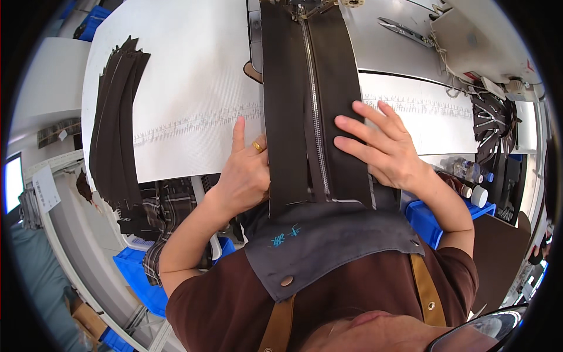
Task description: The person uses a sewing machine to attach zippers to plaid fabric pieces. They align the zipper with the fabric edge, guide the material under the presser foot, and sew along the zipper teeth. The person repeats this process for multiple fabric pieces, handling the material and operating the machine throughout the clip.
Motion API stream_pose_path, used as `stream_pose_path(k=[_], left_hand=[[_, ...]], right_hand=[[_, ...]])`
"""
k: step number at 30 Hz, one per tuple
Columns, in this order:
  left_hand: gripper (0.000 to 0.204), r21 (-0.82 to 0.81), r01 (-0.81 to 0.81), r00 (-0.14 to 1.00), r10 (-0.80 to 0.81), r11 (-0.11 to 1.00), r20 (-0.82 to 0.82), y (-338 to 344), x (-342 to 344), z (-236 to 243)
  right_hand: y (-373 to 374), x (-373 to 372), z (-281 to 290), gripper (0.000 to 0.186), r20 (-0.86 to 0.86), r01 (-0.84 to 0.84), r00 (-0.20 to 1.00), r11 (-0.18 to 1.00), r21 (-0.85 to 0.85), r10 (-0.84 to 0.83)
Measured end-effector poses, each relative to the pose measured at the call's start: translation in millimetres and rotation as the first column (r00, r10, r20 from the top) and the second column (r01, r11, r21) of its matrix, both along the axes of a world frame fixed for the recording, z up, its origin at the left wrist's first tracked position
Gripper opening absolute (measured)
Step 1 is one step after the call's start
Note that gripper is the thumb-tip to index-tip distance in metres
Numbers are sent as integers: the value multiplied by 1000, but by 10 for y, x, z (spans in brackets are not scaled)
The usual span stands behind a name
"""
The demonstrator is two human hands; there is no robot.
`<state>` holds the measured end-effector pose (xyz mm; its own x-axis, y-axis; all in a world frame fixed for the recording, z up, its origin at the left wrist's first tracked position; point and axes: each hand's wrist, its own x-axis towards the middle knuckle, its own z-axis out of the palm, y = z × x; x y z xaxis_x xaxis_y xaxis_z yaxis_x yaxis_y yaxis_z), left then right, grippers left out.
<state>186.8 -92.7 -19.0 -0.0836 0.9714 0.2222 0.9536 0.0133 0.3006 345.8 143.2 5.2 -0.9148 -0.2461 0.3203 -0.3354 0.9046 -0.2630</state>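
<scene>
Head view puts a long dark brown fabric panel [284, 135] in the middle of the table [193, 76], its far end running up to the metal parts of the sewing machine [305, 8] and its near end lying against the dark apron [334, 229]. A silver-toothed metal zipper [316, 111] runs lengthwise along it, between two broad strips of cloth. The right hand [381, 144] rests on the panel's right side with fingers spread apart, the tips short of the zipper teeth; its thumb is mostly hidden. The left hand [243, 176] is at the left edge, index finger stretched out over the table and the other fingers curled toward the cloth; whether they pinch the edge I cannot tell. The step in hand looks like lining up and guiding the zippered panel at the machine, though whether the needle is down in it cannot be made out. The next move would seem to call for light, even pressure from both sides, so the zipper runs straight and the cloth lies without a pucker. A stack of dark fabric strips [114, 123] lies well apart at left; metal thread snips [406, 31] lie beyond, at right.
</scene>
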Motion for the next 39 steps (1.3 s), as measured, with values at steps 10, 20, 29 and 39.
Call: stream_pose_path(k=[10, 20, 29, 39], left_hand=[[44, 5, -11, 1000, 11, 1000, 1, 34, -8, 11], [41, -4, -30, 999, 30, 1000, 33, 18, -25, 39], [33, 516, -396, 915, 278, 759, 293, 183, 140, 48], [34, 168, -110, 969, 68, 980, 238, 237, -248, 575]], right_hand=[[-134, -231, -51, 41, 44, 47, 998, 993, -107, -42], [-226, -247, -96, 40, -51, 56, 997, 998, -23, -58], [-185, -167, -144, 46, 4, -52, 999, 998, -37, 52], [-204, -123, -58, 43, 44, -48, 998, 999, 9, 47]])
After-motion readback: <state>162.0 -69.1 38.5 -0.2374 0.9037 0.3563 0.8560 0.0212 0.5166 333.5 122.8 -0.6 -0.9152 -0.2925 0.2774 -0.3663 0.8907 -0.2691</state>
